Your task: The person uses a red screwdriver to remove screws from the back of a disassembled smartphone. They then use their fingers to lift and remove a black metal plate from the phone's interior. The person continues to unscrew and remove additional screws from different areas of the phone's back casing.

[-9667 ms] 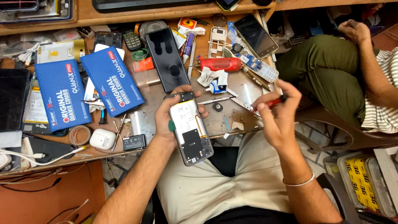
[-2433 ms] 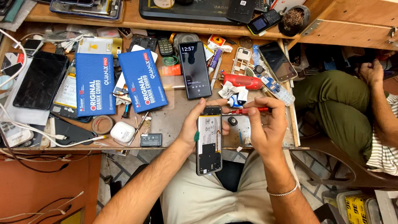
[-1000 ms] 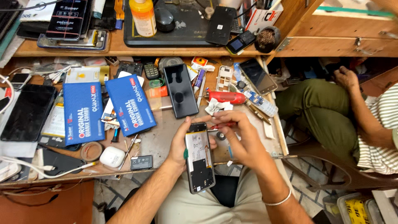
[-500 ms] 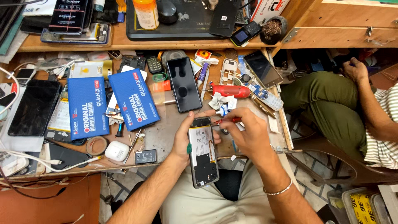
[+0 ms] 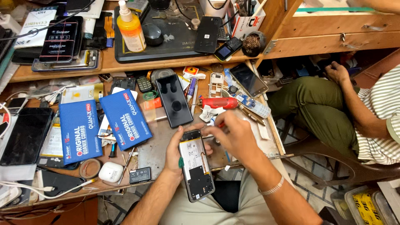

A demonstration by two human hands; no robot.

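Head view, looking down on a cluttered repair bench (image 5: 158, 154). Centre-bottom of frame: opened phone (image 5: 196, 164), back cover off, internals up, lying lengthwise and tilted slightly, its top end toward the bench. Left hand (image 5: 174, 151) wraps the phone's left edge from below, thumb along the side, fingers closed round the body. Right hand (image 5: 233, 135) sits just right of the phone's top end, fingers pressed together on a small red-handled screwdriver (image 5: 216, 124); the tip is at the phone's top edge, exact contact not visible. Bracelet (image 5: 273, 187) on the right wrist.

Bench, centre: dark phone (image 5: 174, 100) face up, just above the hands. Right of it, a red cylindrical tool (image 5: 218, 103) and another phone (image 5: 249, 80), angled. Left of centre: two blue boxes (image 5: 100, 123) side by side. Lower left: white earbud case (image 5: 111, 171) and a small black battery (image 5: 140, 175). Far left: black screen panel (image 5: 26, 135).

Upper shelf: orange bottle (image 5: 130, 26) beside a dark tray (image 5: 171, 39).

Right edge: a second person, seated, green trousers (image 5: 316, 104), striped shirt, hand on knee.
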